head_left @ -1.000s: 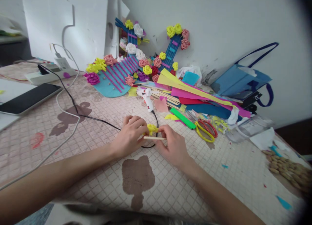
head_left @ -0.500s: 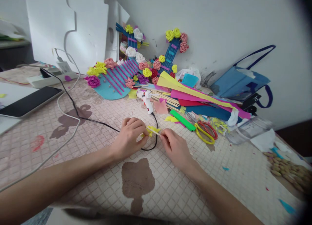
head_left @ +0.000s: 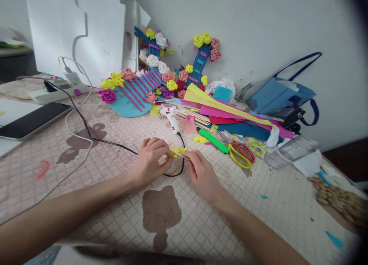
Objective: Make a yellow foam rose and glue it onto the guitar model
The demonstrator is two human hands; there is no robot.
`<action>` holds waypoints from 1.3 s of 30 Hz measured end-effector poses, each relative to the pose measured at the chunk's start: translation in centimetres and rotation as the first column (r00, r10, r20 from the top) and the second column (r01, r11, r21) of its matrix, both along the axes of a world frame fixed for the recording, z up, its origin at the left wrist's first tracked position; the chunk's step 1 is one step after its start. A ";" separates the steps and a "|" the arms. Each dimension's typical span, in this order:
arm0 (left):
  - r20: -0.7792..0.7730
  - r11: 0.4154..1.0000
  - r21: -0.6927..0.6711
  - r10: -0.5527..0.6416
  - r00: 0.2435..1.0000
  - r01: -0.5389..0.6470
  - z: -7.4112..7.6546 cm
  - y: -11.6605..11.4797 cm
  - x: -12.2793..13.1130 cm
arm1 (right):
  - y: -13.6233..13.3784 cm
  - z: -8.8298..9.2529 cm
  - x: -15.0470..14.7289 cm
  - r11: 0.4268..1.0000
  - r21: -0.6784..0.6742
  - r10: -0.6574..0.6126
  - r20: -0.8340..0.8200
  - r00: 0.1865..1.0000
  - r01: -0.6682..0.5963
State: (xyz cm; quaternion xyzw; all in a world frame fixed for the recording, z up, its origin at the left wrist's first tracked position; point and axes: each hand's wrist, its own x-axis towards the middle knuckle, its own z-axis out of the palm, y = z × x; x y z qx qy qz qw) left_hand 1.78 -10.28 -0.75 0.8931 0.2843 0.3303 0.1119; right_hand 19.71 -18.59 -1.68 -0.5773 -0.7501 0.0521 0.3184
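a thin pale stick [head_left: 178, 154] slants down rightward across a small, pointed, crinkled yellow paper piece [head_left: 180, 150].

From the person's head, the camera looked forward and down over the table [head_left: 224, 234], both forearms [head_left: 94, 196] close below, towards the wall [head_left: 255, 31] beyond.

paper piece [head_left: 179, 150] — yellow | stick [head_left: 179, 154] — pale tan | tablecloth [head_left: 209, 226]: cream, diamond grid
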 end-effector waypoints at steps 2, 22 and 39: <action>-0.002 1.000 0.002 0.003 1.000 -0.002 -0.1 0.0 0.0 | 0.0 0.0 0.1 1.000 0.012 0.002 -0.013 1.000 -0.002; -0.005 1.000 0.007 -0.002 1.000 0.002 -0.1 -0.1 0.0 | 0.5 -0.4 0.2 0.999 0.043 0.031 -0.014 0.999 -0.030; 0.001 1.000 -0.003 -0.014 1.000 0.014 -0.2 0.1 0.0 | 1.0 -0.8 0.4 0.990 0.116 0.090 -0.070 0.993 -0.081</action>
